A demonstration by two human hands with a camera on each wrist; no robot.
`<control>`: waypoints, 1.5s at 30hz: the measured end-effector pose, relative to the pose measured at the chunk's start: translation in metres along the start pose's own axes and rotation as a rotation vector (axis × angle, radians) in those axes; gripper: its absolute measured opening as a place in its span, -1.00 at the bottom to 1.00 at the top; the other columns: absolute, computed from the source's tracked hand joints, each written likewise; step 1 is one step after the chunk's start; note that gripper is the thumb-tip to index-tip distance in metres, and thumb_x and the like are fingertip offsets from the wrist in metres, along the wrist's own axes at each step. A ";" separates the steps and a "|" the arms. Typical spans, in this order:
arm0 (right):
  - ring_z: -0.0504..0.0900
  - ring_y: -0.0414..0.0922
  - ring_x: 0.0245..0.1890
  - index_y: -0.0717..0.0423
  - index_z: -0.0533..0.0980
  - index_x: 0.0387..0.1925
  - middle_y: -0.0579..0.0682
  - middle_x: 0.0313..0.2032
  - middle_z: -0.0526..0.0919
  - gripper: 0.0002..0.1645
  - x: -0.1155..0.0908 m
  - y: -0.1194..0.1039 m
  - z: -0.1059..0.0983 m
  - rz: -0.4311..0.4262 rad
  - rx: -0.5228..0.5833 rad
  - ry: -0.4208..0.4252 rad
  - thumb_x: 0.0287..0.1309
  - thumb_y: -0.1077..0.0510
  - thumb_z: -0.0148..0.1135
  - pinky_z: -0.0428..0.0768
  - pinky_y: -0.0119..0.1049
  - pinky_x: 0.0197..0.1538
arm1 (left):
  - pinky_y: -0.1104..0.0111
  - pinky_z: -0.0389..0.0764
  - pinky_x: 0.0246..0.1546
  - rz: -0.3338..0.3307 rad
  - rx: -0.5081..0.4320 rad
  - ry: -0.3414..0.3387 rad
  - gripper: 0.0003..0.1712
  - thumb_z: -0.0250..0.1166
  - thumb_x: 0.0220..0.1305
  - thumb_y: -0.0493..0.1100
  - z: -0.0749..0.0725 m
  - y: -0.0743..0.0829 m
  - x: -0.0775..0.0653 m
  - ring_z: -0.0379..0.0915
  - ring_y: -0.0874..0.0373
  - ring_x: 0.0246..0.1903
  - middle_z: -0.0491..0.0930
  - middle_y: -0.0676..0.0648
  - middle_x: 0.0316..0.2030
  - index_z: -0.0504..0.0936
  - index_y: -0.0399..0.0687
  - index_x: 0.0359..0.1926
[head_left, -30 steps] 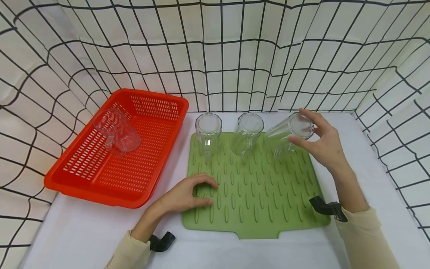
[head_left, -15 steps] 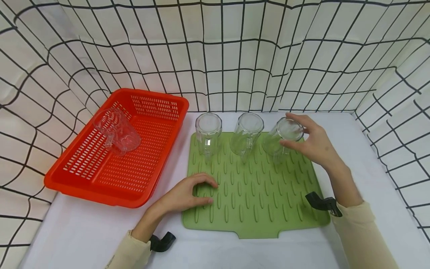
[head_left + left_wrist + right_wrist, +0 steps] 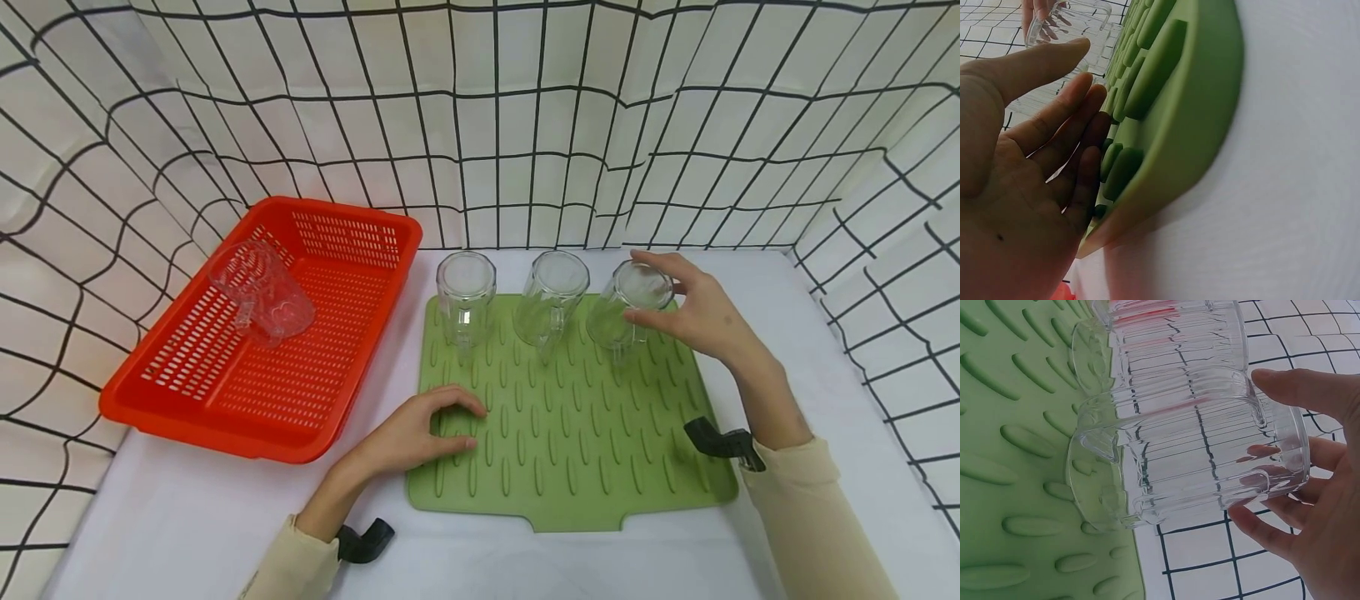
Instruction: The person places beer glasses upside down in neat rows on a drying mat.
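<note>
My right hand [image 3: 701, 312] holds a clear glass mug [image 3: 618, 312] near its base, thumb on the near side and fingers round the far side. The mug stands upside down, rim on the green drying mat [image 3: 570, 433], its handle facing me. In the right wrist view the fingers [image 3: 1263, 531] curve round the base end. Two more glass mugs, the middle one [image 3: 553, 300] and the left one [image 3: 465, 300], stand inverted in the same row. My left hand [image 3: 408, 433] rests with loosely bent fingers over the mat's left edge, holding nothing.
A red perforated basket [image 3: 375, 358] stands left of the mat, with another glass mug [image 3: 266, 292] lying tilted inside it. White cloth [image 3: 465, 567] covers the table. A black-and-white grid-patterned backdrop [image 3: 480, 125] rises behind and along both sides.
My right hand has moved left and turned the tilted mug more upright, setting its rim on the mat beside the middle mug. My left hand has stayed in place.
</note>
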State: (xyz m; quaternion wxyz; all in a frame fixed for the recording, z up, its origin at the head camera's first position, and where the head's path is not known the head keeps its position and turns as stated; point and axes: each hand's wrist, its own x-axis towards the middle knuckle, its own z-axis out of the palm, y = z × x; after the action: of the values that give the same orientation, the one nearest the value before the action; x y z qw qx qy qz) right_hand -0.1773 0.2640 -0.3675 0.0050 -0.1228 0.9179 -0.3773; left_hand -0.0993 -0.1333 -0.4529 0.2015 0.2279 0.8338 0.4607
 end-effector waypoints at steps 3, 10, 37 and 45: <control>0.41 0.19 0.40 -0.13 0.31 0.55 0.10 0.46 0.42 -0.02 0.001 0.001 0.001 0.000 -0.002 -0.010 0.15 0.07 0.56 0.37 0.25 0.44 | 0.08 0.45 0.40 0.004 -0.002 0.004 -0.61 0.53 0.24 -0.11 0.001 -0.001 0.000 0.49 0.11 0.25 0.65 0.12 0.13 0.69 0.13 0.08; 0.35 0.22 0.44 -0.09 0.29 0.56 0.14 0.47 0.32 -0.03 0.004 0.004 0.004 -0.008 0.029 -0.015 0.17 0.11 0.54 0.30 0.31 0.49 | 0.10 0.46 0.39 0.003 0.000 0.010 -0.62 0.52 0.24 -0.10 0.001 -0.002 -0.001 0.49 0.11 0.24 0.65 0.12 0.13 0.69 0.15 0.07; 0.14 0.21 0.61 -0.14 -0.11 0.68 0.14 0.64 0.06 0.28 0.000 0.017 0.011 0.054 0.153 0.007 0.18 0.03 0.52 0.26 0.29 0.54 | 0.18 0.48 0.29 -0.019 -0.039 0.015 -0.67 0.47 0.30 -0.12 -0.002 -0.001 0.001 0.51 0.11 0.16 0.67 0.11 0.11 0.70 0.16 0.07; 0.14 0.26 0.60 -0.10 -0.10 0.68 0.18 0.63 0.06 0.24 -0.017 0.026 0.010 0.047 0.141 0.024 0.21 0.06 0.49 0.32 0.33 0.48 | 0.15 0.48 0.30 -0.014 -0.039 0.002 -0.66 0.47 0.29 -0.12 -0.002 -0.001 0.001 0.51 0.10 0.16 0.66 0.10 0.11 0.70 0.15 0.09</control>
State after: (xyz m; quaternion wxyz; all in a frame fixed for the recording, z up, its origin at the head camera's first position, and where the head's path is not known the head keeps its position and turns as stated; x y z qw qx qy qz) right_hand -0.1659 0.2786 -0.3940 0.0117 -0.0959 0.8917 -0.4423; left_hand -0.1016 -0.1349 -0.4526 0.2081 0.2177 0.8264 0.4759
